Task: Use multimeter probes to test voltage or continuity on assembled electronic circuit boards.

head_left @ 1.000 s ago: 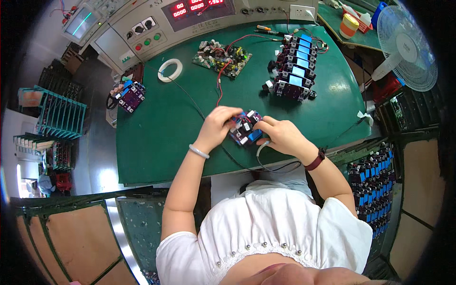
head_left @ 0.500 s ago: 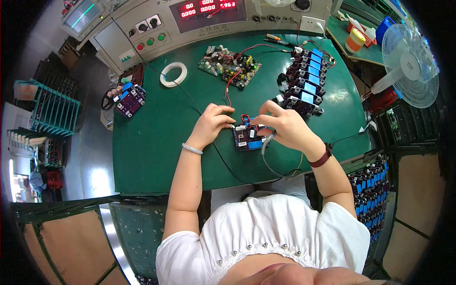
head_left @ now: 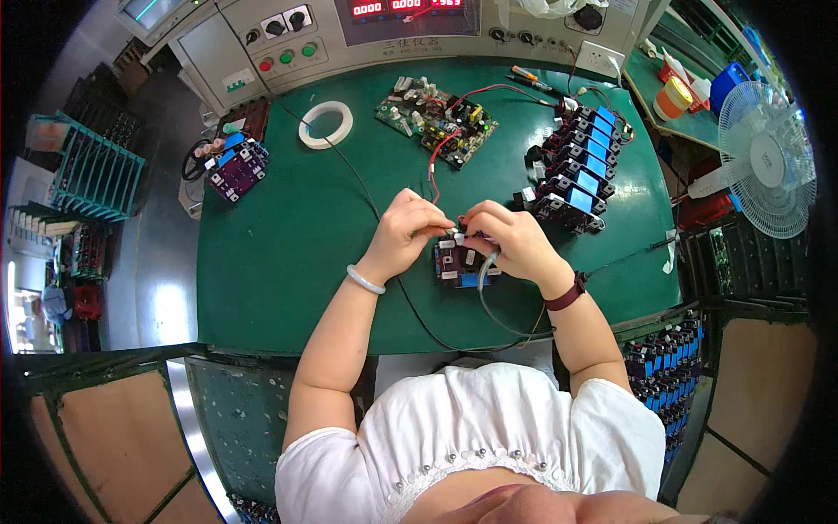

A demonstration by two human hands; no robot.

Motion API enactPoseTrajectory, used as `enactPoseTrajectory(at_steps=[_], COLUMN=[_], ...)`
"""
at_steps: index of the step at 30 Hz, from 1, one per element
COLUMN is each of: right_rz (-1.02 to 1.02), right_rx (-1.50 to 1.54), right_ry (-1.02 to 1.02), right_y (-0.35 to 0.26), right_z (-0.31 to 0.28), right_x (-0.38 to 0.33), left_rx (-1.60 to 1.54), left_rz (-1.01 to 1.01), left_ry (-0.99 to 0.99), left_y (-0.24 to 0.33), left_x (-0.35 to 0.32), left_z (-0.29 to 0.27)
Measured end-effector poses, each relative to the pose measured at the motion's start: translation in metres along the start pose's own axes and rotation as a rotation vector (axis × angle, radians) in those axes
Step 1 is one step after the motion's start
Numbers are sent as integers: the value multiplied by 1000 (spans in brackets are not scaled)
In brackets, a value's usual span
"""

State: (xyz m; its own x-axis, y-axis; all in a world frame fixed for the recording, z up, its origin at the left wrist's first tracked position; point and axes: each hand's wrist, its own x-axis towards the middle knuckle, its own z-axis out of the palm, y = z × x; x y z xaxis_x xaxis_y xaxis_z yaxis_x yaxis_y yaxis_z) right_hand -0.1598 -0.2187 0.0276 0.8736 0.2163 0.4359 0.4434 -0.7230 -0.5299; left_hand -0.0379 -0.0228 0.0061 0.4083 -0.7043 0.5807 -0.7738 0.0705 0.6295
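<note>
Both of my hands meet over the upper edge of a small dark circuit board (head_left: 449, 259) with a blue component, lying flat on the green table. My left hand (head_left: 403, 234) is closed, its thumb and forefinger pinching a small white connector (head_left: 453, 232). Facing it, my right hand (head_left: 517, 246) pinches at a second white connector (head_left: 460, 239); its fingertips partly hide this piece. A grey cable (head_left: 483, 278) passes under my right palm and loops down toward the table's near edge. Red and black wires (head_left: 432, 170) run from a larger green board (head_left: 439, 120) down to my left fingers.
Several similar boards with blue parts (head_left: 587, 166) stand in a row at the right. A white ring roll (head_left: 326, 125) and another dark board (head_left: 237, 168) lie left. Behind is a test console (head_left: 410, 26); a fan (head_left: 766, 162) stands right. A black cable (head_left: 358, 188) crosses the table.
My hands have come together: the right fingers dropped from raised and apart into a pinch, and the left moved right to meet them. The whole view has shifted slightly.
</note>
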Motion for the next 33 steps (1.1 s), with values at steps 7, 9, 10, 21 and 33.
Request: enactPoseTrajectory(at_steps=[7, 9, 10, 21, 33], right_rz=[350, 340, 340, 333, 432], right_rx=[392, 450, 451, 579, 695], right_ry=[-6, 13, 11, 0, -24], right_y=[7, 10, 11, 19, 16], right_z=[0, 2, 3, 7, 6], right_x=[-5, -6, -7, -8, -9], left_rx=[8, 14, 20, 22, 4], left_rz=[15, 21, 27, 43, 25], left_ry=[76, 89, 101, 111, 115], left_y=[3, 4, 4, 7, 9], left_x=[1, 1, 1, 1, 1], left_z=[2, 4, 5, 8, 10])
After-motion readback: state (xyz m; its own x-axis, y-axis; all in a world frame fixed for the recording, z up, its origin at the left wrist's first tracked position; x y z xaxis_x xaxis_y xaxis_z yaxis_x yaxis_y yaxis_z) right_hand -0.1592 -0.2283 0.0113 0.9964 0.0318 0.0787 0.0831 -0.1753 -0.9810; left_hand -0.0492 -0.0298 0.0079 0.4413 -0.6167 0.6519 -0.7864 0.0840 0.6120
